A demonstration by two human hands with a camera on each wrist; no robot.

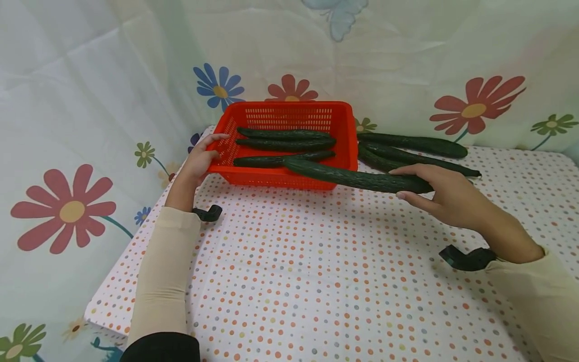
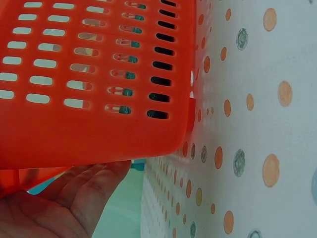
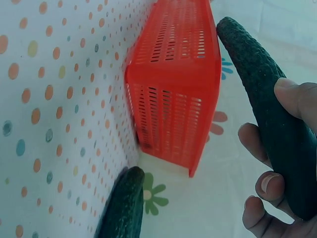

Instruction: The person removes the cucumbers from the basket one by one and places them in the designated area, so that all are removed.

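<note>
A red slotted basket (image 1: 271,177) (image 2: 89,74) (image 3: 173,89) stands at the back of the dotted table (image 1: 316,271), and three dark green cucumbers (image 1: 285,145) lie in it. My left hand (image 1: 203,158) (image 2: 64,203) grips the basket's left front corner, thumb over the rim and palm against the outer wall. My right hand (image 1: 400,183) holds another long cucumber (image 1: 344,177) (image 3: 277,114) by its right end, thumb below and fingers (image 3: 270,183) curled round it. Its left tip hangs over the basket's front right rim.
A few more cucumbers (image 1: 411,145) lie on the table just right of the basket; the end of one (image 3: 124,208) shows in the right wrist view. A flowered cloth backdrop (image 1: 475,60) closes off the back and left. The table's left edge (image 1: 113,281) is near my left forearm.
</note>
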